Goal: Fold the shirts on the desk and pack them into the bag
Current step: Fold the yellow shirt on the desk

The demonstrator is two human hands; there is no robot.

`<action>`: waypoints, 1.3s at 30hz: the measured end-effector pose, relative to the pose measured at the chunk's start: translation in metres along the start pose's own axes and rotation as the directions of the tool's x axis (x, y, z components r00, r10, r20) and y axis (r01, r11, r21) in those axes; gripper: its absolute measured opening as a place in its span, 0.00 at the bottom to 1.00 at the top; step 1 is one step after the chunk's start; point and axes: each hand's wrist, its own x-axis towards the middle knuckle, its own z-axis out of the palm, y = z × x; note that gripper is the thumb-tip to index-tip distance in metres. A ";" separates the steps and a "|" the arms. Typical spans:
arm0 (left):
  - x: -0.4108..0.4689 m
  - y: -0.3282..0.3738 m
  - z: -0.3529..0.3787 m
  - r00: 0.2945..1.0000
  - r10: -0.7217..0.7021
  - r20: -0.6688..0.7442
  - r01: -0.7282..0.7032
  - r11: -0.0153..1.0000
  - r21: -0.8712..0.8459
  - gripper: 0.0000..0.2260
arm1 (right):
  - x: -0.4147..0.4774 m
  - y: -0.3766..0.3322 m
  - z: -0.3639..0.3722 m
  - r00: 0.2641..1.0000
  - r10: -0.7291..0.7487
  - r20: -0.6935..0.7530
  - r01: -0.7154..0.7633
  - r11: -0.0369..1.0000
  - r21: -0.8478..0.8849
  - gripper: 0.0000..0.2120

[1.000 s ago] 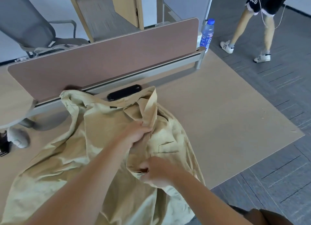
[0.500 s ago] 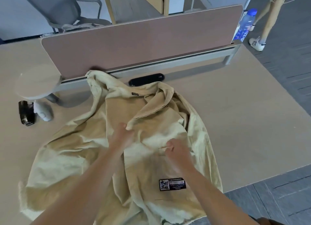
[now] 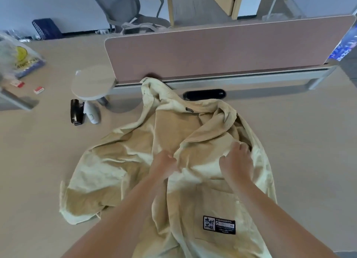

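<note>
A pale yellow-beige shirt (image 3: 119, 161) lies crumpled and spread on the desk (image 3: 309, 151), collar toward the divider, with a black label near its lower hem. My left hand (image 3: 164, 164) pinches the front placket at mid-chest. My right hand (image 3: 236, 162) lies on the right front panel with fingers bent into the cloth near the collar fold. A clear plastic bag (image 3: 17, 59) with a yellow print sits at the far left of the desk.
A brown divider panel (image 3: 222, 49) runs along the back of the desk, with a black oblong device (image 3: 203, 94) in front of it. A small round stand (image 3: 92, 84), a black clip (image 3: 76, 112) and a white bottle (image 3: 92, 113) stand to the left. A blue water bottle (image 3: 345, 47) is at far right.
The view has swung left, bringing the plastic bag into sight. Both hands have lowered the shirt front flat onto the desk, and my right hand has slid up toward the collar.
</note>
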 end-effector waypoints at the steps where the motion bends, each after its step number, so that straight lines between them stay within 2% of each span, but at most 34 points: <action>1: -0.003 -0.005 -0.010 1.000 0.008 -0.026 -0.009 0.999 -0.048 0.10 | -0.003 -0.012 0.002 0.997 -0.073 -0.001 0.073 0.997 0.028 0.18; 3: -0.007 -0.019 -0.033 0.997 0.010 -0.073 -0.018 0.993 -0.114 0.08 | -0.013 -0.039 0.007 0.981 -0.191 0.046 0.187 0.980 0.064 0.15; 7: -0.018 -0.060 -0.085 0.984 -0.009 -0.175 -0.018 0.989 -0.150 0.09 | -0.042 -0.103 0.028 0.938 -0.284 0.197 0.250 0.952 0.178 0.13; 10: -0.025 -0.100 -0.126 0.973 -0.046 -0.227 -0.010 0.970 -0.243 0.09 | -0.067 -0.152 0.046 0.893 -0.376 0.246 0.325 0.918 0.226 0.14; 14: -0.022 -0.154 -0.171 0.952 -0.139 -0.272 0.034 0.934 -0.356 0.05 | -0.092 -0.214 0.070 0.855 -0.417 0.309 0.351 0.903 0.247 0.16; 18: -0.018 -0.212 -0.205 0.931 -0.190 -0.311 0.094 0.950 -0.298 0.11 | -0.114 -0.260 0.092 0.847 -0.401 0.350 0.327 0.911 0.252 0.17; 22: -0.006 -0.263 -0.223 0.939 -0.219 -0.266 0.121 0.932 -0.343 0.11 | -0.134 -0.289 0.118 0.852 -0.384 0.356 0.304 0.916 0.260 0.19; 26: 0.005 -0.294 -0.226 0.955 -0.199 -0.220 0.101 0.915 -0.390 0.15 | -0.152 -0.301 0.132 0.880 -0.323 0.348 0.159 0.891 0.426 0.20; 28: 0.009 -0.306 -0.223 0.963 -0.226 -0.149 0.142 0.889 -0.435 0.19 | -0.160 -0.301 0.138 0.901 -0.281 0.331 0.112 0.887 0.448 0.20; 30: 0.012 -0.313 -0.220 0.966 -0.243 -0.087 0.160 0.827 -0.539 0.22 | -0.166 -0.299 0.142 0.911 -0.243 0.332 0.089 0.905 0.417 0.19; 32: 0.016 -0.316 -0.219 0.966 -0.255 -0.036 0.175 0.751 -0.637 0.19 | -0.170 -0.297 0.144 0.917 -0.232 0.324 0.085 0.909 0.408 0.20; 36: 0.014 -0.314 -0.219 0.956 -0.229 0.184 0.272 0.454 -0.849 0.06 | -0.177 -0.299 0.146 0.924 -0.221 0.313 0.076 0.907 0.415 0.18; 37: 0.013 -0.313 -0.218 0.956 -0.213 0.203 0.280 0.440 -0.853 0.04 | -0.180 -0.300 0.146 0.923 -0.221 0.314 0.078 0.909 0.409 0.17; 39: 0.009 -0.312 -0.217 0.961 -0.198 0.193 0.267 0.482 -0.835 0.05 | -0.184 -0.302 0.146 0.916 -0.233 0.327 0.092 0.914 0.396 0.16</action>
